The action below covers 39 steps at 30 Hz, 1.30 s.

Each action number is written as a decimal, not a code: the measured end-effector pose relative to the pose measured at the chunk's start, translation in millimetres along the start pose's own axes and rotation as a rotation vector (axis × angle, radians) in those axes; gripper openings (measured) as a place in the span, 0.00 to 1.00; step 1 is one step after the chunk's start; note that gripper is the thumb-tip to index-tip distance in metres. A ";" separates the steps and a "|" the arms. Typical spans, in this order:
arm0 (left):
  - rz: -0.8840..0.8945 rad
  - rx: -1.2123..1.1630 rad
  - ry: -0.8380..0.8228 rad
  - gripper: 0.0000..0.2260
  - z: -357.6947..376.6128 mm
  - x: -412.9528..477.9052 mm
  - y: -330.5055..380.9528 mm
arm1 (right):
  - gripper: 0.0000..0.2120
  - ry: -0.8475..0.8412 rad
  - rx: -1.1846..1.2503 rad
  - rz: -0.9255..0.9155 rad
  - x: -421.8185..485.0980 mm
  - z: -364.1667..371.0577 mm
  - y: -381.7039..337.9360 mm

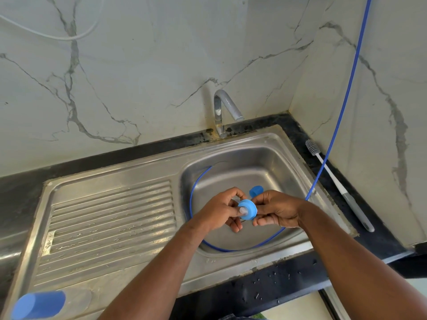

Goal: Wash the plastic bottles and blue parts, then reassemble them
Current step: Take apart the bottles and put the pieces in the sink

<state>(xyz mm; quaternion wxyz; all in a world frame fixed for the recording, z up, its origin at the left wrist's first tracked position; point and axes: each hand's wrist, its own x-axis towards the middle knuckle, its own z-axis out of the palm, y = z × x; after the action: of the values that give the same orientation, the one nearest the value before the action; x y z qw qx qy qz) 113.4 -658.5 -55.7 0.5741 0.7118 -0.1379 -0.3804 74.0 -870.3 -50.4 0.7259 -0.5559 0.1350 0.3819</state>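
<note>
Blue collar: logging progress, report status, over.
Left hand, right hand both pinch blue collar over sink. Clear teat pokes through it. Blue hose loops below.

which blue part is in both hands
The blue ring with the clear teat, over the sink; one blue cap shows behind it, another tops the drainboard bottle.

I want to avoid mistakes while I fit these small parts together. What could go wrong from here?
The left hand and right hand pinch the blue ring above the sink basin; a slip could drop it in. The bottle lies on its side on the drainboard near the front edge and might roll off.
</note>
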 end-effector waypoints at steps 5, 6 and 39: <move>-0.011 -0.147 0.000 0.09 -3.5 -5.6 3.0 | 0.11 -0.005 -0.015 -0.137 1.5 10.7 3.2; -0.027 -0.206 -0.022 0.10 -6.0 -7.7 4.4 | 0.10 0.007 -0.021 -0.160 1.8 12.2 3.3; -0.017 -0.268 0.208 0.12 5.8 13.4 -11.7 | 0.14 0.344 -0.166 -0.346 19.9 16.1 5.9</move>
<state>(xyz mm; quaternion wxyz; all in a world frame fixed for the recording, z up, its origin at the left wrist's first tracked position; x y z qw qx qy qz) 115.5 -667.5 -71.9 0.6718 0.6656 -0.0199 -0.3244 79.5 -847.1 -61.4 0.6986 -0.6853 0.1275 0.1617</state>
